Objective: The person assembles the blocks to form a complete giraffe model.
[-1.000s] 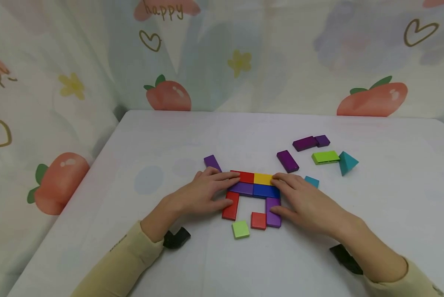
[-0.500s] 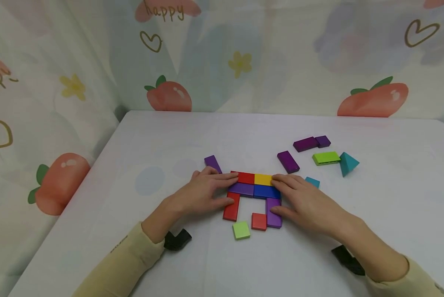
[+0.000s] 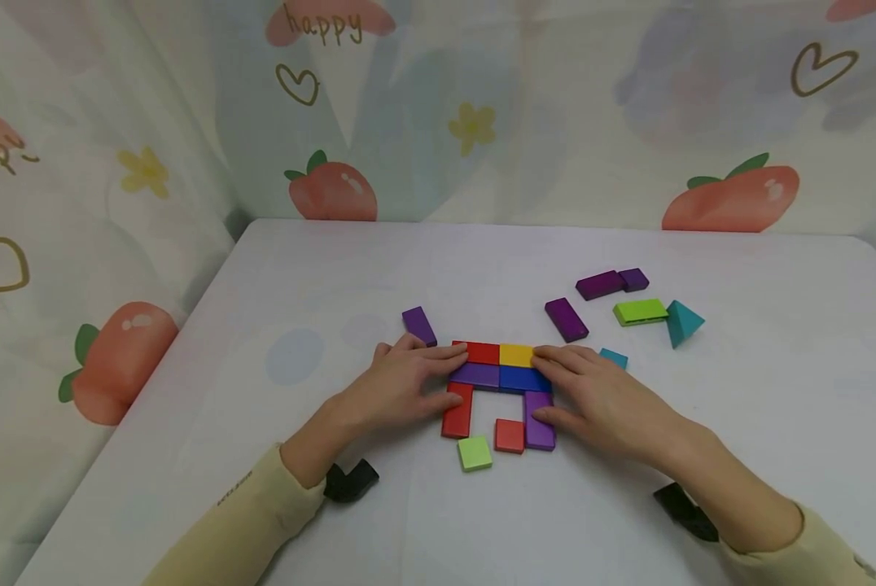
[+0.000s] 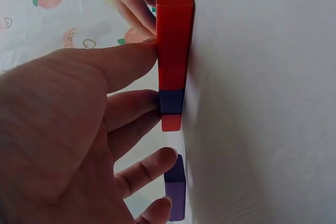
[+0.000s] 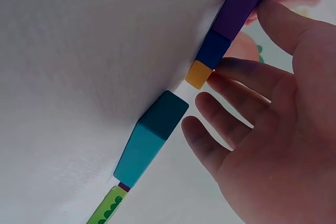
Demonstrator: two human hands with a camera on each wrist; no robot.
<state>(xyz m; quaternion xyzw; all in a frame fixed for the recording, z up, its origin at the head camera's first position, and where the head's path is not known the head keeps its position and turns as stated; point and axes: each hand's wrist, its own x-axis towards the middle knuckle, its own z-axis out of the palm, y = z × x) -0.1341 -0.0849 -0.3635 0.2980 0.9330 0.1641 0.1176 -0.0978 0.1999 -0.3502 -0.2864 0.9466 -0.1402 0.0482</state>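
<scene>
Head view: a flat arch of blocks is laid on the white table (image 3: 511, 529), between the left hand (image 3: 401, 387) and the right hand (image 3: 606, 395); its top row is formed by a short red block (image 3: 483, 353) and a yellow block (image 3: 516, 356), its second by a short purple block (image 3: 476, 374) and a blue block (image 3: 523, 379), its legs by a long red block (image 3: 457, 411) and a long purple block (image 3: 540, 421); a red square (image 3: 510, 436) is set against the right leg; fingers of both hands are loosely extended, nothing grasped, blocks merely touched.

Left wrist view: the long red block's edge is met by the thumb; light weight and stiffness are suggested by smooth faces and crisp edges; breakage is judged unlikely, sliding likely.

Right wrist view: the long purple block is met by the thumb, the blue and yellow ends by fingertips; a teal piece (image 5: 165, 116) is seen just apart; blocks are best taken by opposite long sides; whether they are joined cannot be told; seams might be opened by uneven pressure.
</scene>
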